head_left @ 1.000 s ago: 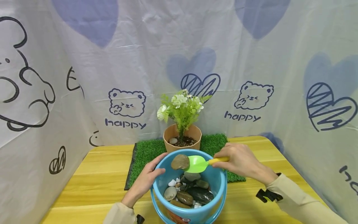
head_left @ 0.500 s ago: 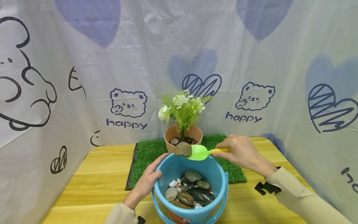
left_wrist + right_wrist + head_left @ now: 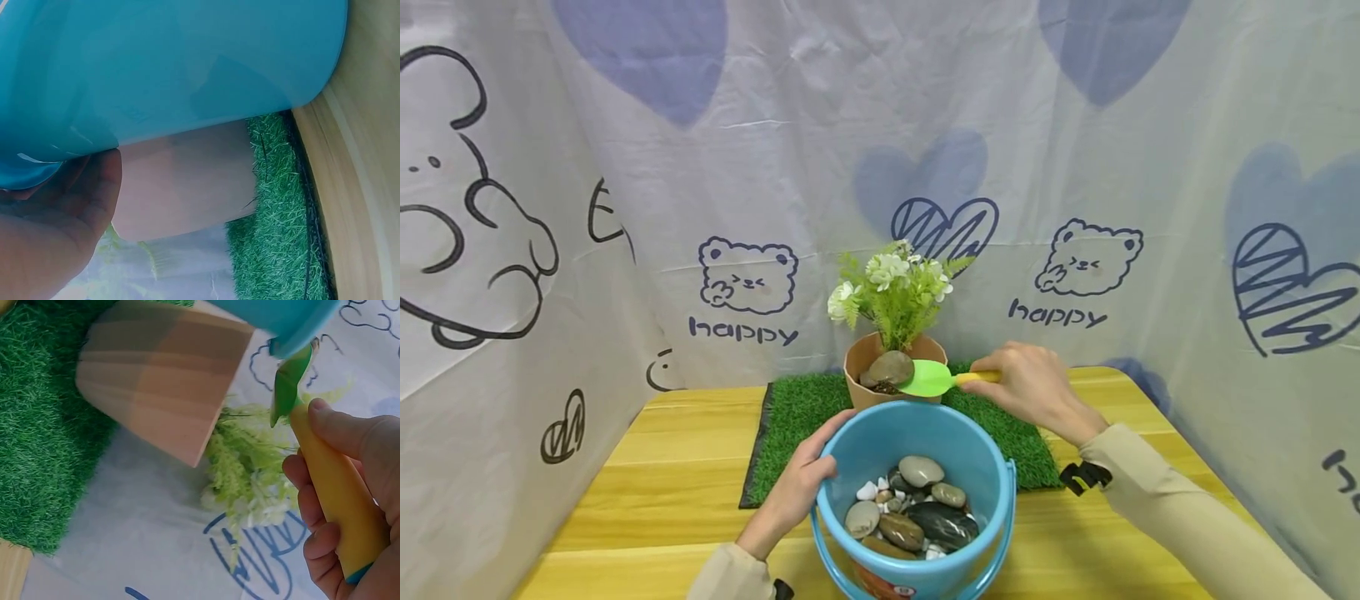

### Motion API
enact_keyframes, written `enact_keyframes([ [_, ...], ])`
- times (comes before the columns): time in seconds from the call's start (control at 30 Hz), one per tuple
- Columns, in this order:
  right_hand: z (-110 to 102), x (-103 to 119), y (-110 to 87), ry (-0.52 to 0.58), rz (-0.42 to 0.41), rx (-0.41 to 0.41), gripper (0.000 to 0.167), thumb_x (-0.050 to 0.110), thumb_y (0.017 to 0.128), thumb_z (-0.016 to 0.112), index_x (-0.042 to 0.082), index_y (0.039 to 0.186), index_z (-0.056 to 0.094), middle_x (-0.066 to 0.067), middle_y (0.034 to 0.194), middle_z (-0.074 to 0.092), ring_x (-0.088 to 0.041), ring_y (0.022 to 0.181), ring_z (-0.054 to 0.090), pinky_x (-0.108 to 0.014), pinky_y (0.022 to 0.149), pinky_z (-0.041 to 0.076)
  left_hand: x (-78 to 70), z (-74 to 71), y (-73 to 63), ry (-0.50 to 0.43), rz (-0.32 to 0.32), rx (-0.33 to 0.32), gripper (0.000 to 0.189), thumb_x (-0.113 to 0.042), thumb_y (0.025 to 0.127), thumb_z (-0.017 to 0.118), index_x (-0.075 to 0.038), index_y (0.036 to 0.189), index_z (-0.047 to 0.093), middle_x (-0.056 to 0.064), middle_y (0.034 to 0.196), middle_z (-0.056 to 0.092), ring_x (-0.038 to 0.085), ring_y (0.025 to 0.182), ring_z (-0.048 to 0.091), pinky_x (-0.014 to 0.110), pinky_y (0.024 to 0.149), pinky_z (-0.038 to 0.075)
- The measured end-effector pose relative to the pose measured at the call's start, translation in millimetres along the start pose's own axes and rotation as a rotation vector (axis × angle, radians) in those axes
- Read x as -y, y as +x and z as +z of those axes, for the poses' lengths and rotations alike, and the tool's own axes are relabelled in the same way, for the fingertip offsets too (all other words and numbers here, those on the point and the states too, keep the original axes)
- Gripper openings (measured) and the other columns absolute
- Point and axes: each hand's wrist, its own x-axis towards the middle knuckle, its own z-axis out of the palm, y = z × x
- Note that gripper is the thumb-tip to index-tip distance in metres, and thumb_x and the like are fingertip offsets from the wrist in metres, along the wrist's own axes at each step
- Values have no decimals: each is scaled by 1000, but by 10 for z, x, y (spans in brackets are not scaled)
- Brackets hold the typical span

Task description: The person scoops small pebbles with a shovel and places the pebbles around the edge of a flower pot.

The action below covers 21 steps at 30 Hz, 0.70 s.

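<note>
head view: the stone (image 3: 891,368) at the tip of the scoop (image 3: 927,379) is now at the mouth of the pot (image 3: 867,400), no longer over the bucket (image 3: 917,433); the transfer between containers appears well advanced. contact with the soil cannot be determined. left wrist view: the left hand (image 3: 56,225) grips the bucket's rim. right wrist view: the right hand (image 3: 378,447) is wrapped around the scoop's yellow handle.

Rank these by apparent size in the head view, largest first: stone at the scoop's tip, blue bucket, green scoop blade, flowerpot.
1. Blue bucket
2. Flowerpot, partly hidden
3. Green scoop blade and stone, unranked: they look too alike
</note>
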Motion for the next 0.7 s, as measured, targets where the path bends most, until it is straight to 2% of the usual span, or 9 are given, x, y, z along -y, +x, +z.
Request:
enact_keyframes([
  [0.2,195,-74,115,-15,36,24,38,48,81,72,16,100,80,0,82,73,-8,62,50,-24,56,39,-2,10,-1,-6,3,-1,75,-5,80,37,-15,155,31,18,152,40,44,128,51,52,92,52],
  [0.4,368,-91,192,-41,24,18,35,47,82,72,16,96,80,-3,82,75,-13,67,60,-24,52,43,-4,16,-2,-28,15,-1,76,-4,79,37,-20,153,34,18,150,42,44,126,52,53,93,51],
  [0.57,426,-77,248,-54,-5,6,26,41,83,74,17,91,81,1,71,69,-12,60,54,-26,46,39,2,23,3,-37,20,2,77,-3,78,37,-21,152,34,18,150,43,43,126,53,53,93,51],
  [0.7,450,-59,298,-59,-10,16,26,42,83,74,18,91,81,4,68,66,-10,59,49,-25,47,36,7,20,2,-39,17,-4,77,-3,78,36,-22,152,35,18,150,43,43,126,53,53,94,51],
])
